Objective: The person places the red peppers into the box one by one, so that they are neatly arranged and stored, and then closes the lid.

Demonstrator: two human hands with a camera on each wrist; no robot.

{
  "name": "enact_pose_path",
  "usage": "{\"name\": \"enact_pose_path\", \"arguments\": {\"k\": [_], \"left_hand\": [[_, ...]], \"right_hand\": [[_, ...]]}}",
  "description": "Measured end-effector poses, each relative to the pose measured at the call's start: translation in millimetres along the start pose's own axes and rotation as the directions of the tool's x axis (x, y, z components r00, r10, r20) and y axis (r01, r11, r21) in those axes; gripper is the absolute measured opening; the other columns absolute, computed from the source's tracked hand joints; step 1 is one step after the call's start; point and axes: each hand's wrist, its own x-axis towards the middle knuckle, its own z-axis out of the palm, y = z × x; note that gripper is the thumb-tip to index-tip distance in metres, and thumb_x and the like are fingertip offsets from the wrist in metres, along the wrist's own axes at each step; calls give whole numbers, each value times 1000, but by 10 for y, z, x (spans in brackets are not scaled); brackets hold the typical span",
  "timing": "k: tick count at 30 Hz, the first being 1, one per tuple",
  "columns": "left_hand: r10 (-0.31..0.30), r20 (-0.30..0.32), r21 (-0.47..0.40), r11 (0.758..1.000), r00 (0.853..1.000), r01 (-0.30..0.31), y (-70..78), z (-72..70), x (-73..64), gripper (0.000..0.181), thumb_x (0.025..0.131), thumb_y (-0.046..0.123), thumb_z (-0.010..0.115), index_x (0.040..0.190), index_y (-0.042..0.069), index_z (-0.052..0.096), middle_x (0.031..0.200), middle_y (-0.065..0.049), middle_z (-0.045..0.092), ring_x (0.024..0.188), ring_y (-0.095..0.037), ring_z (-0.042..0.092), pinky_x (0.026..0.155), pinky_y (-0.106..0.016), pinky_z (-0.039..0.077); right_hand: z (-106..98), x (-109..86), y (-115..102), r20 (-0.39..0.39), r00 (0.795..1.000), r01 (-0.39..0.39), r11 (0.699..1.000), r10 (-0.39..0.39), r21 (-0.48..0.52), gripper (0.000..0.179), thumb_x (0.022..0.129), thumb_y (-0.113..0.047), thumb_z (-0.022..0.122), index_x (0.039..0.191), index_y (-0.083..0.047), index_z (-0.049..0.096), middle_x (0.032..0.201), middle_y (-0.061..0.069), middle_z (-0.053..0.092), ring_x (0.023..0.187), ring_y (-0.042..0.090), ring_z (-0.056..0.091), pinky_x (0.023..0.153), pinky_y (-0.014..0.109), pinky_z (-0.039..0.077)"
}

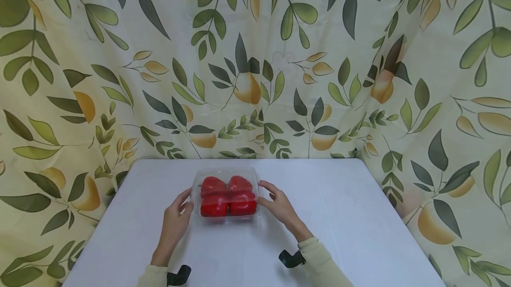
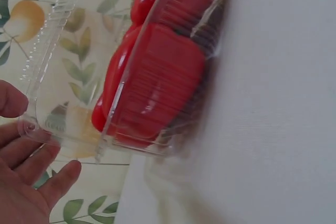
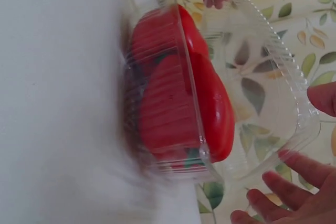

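Note:
A clear plastic clamshell box (image 1: 196,207) with several red bell peppers (image 1: 214,206) inside stands on the white table. Its transparent lid (image 3: 287,52) is raised at an angle above the peppers. At the left side, my left hand (image 1: 175,217) holds a corner of the lid between thumb and fingers; the left wrist view shows this hand (image 2: 23,166) at the lid's edge. On the other side, the thumb and index finger of my right hand (image 1: 281,209) grip the opposite lid corner, its remaining fingers spread below in the right wrist view.
The white tabletop (image 1: 331,216) extends around the box on all sides. Behind it and at both sides hangs a leaf-patterned curtain (image 1: 255,100). A dark wrist camera (image 1: 291,258) sits at each sleeve cuff.

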Motion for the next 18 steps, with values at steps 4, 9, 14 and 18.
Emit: {"name": "enact_pose_path", "arguments": {"k": [4,9,14,18], "left_hand": [[6,-7,-22,1000,1000,-6,-58,38,-36,42,98,12,53,140,9,51,147,-12,52,135,-30,52,103,-41,49],[-6,-30,-38,999,1000,4,-96,63,-62,41,97,9,54,138,9,53,145,-12,53,135,-28,52,104,-37,48],[-19,-38,-33,999,999,17,-128,82,-92,41,96,8,55,138,9,54,146,-15,52,131,-33,54,101,-38,49],[-39,-30,-37,999,999,38,-160,95,-118,42,97,9,55,139,11,53,148,-15,50,128,-36,57,100,-41,50]], "right_hand": [[32,-8,33,3,1000,-11,1000,11,-17,57,89,-24,68,142,-17,51,155,9,41,147,34,31,119,58,29],[62,-30,74,2,1000,-17,999,17,-42,59,87,-24,70,142,-15,50,155,10,40,146,35,31,118,60,29],[78,-57,136,-14,1000,-13,999,13,-51,55,88,-25,69,140,-18,53,154,11,42,145,36,33,117,60,31],[92,-74,188,-18,1000,-14,999,13,-42,52,90,-26,68,140,-19,53,153,11,43,145,35,35,116,56,34]]}}
